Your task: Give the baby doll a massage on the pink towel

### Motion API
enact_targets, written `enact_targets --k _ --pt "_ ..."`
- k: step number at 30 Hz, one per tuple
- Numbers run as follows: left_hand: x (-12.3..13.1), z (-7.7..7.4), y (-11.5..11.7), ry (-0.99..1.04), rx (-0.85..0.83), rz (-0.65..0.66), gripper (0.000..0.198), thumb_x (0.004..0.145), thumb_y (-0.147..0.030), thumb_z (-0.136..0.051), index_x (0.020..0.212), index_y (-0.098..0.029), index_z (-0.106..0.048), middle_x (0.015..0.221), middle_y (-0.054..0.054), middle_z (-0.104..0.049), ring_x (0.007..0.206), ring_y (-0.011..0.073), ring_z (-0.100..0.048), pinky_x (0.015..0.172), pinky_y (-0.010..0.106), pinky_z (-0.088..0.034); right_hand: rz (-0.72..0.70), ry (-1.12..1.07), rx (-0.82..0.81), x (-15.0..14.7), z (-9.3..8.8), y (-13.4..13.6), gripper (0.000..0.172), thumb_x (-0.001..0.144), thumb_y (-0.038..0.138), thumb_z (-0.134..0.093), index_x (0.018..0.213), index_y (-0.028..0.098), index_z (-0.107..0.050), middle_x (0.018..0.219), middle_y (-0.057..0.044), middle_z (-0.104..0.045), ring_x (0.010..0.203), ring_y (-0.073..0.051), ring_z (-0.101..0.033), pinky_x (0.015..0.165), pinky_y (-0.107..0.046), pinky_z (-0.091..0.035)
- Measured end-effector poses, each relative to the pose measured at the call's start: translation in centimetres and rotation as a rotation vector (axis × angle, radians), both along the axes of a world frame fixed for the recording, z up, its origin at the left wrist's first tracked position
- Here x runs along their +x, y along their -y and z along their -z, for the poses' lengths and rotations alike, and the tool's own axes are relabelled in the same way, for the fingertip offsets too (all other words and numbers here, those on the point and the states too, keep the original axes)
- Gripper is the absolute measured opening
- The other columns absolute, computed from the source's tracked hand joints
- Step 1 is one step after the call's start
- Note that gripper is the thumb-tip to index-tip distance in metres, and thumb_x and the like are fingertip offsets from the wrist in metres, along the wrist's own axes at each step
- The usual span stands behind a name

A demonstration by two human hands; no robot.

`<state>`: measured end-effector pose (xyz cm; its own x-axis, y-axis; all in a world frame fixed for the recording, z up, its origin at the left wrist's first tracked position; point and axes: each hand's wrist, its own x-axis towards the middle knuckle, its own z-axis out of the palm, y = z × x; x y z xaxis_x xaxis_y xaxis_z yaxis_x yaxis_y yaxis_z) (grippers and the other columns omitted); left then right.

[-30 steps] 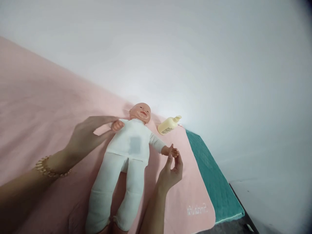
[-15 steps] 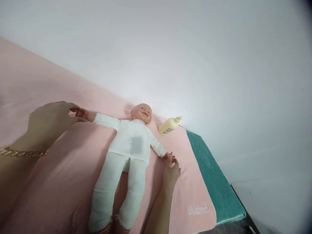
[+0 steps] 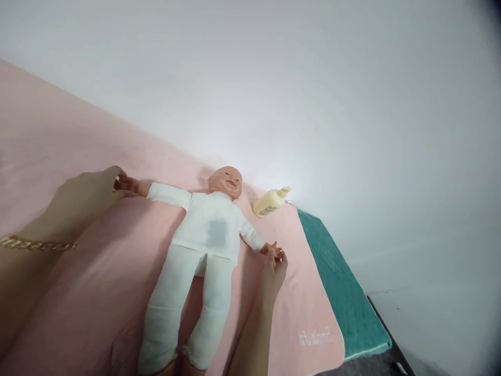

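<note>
A baby doll (image 3: 203,245) in a white suit lies on its back on a pink blanket (image 3: 78,156), arms spread wide. My left hand (image 3: 82,201), with a gold bracelet at the wrist, is closed on the doll's outstretched hand at the left. My right hand (image 3: 274,271) pinches the doll's other hand at the right. The doll's head lies toward the wall, its legs toward me.
A pale yellow bottle (image 3: 271,202) lies on its side beside the doll's head, close to the white wall (image 3: 313,78). A teal mat (image 3: 344,292) shows under the blanket's right edge. Dark floor appears at the bottom right corner.
My left hand has drawn the doll's arm from its chest straight out to the left. My right hand has stayed on the doll's other hand, stretching that arm slightly.
</note>
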<state>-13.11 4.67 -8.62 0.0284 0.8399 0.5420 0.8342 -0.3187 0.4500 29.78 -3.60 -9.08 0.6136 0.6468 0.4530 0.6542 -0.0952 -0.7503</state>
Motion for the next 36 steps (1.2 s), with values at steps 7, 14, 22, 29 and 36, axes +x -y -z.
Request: enact_targets --k 7,14,22,29,36 --pt "3.4 -4.6 1.5 0.021 -0.125 -0.27 0.056 0.09 -0.061 -0.038 0.113 -0.019 -0.066 0.084 0.001 -0.072 0.068 0.0205 -0.066 0.055 0.032 -0.046 0.063 -0.263 0.185 -2.9 -2.5 0.3 0.051 0.091 0.049 -0.062 0.128 0.014 -0.058 0.127 -0.017 -0.066 0.114 -0.028 -0.068 0.089 -0.032 -0.059" --pt "6.4 -4.1 2.3 0.051 0.13 -0.209 0.068 0.099 -0.061 -0.02 0.136 -0.019 -0.059 0.116 0.006 -0.072 0.098 0.0234 -0.069 0.072 0.038 -0.05 -0.008 -0.203 0.423 -5.2 -3.2 0.2 0.047 0.089 0.039 -0.069 0.127 0.014 -0.061 0.124 -0.017 -0.068 0.116 -0.028 -0.067 0.102 -0.044 -0.055" --pt "10.9 -3.9 3.5 0.081 0.309 0.239 0.029 0.102 -0.043 -0.05 0.104 -0.026 -0.073 0.101 -0.001 -0.078 0.087 0.0187 -0.074 0.083 0.033 -0.057 -0.253 0.203 0.481 -6.2 -1.9 0.3 0.032 0.091 0.025 -0.066 0.121 0.015 -0.064 0.114 -0.014 -0.072 0.106 -0.025 -0.071 0.09 -0.044 -0.061" --pt "12.5 -1.9 3.1 -0.002 0.358 0.545 0.027 0.104 -0.026 -0.047 0.113 -0.028 -0.072 0.119 -0.005 -0.072 0.109 0.0157 -0.069 0.103 0.031 -0.048 -0.615 0.509 0.479 -7.5 -3.4 0.2 0.037 0.093 0.015 -0.062 0.128 0.025 -0.061 0.115 -0.008 -0.073 0.105 -0.021 -0.071 0.084 -0.039 -0.06" --pt "12.9 -1.1 3.1 -0.056 0.364 0.614 0.029 0.102 -0.019 -0.049 0.124 -0.026 -0.066 0.122 -0.007 -0.071 0.118 0.0121 -0.064 0.106 0.03 -0.044 -0.719 0.63 0.441 -8.6 -4.3 -0.1 0.027 0.093 0.014 -0.066 0.118 0.022 -0.067 0.11 -0.007 -0.077 0.105 -0.019 -0.071 0.086 -0.037 -0.058"
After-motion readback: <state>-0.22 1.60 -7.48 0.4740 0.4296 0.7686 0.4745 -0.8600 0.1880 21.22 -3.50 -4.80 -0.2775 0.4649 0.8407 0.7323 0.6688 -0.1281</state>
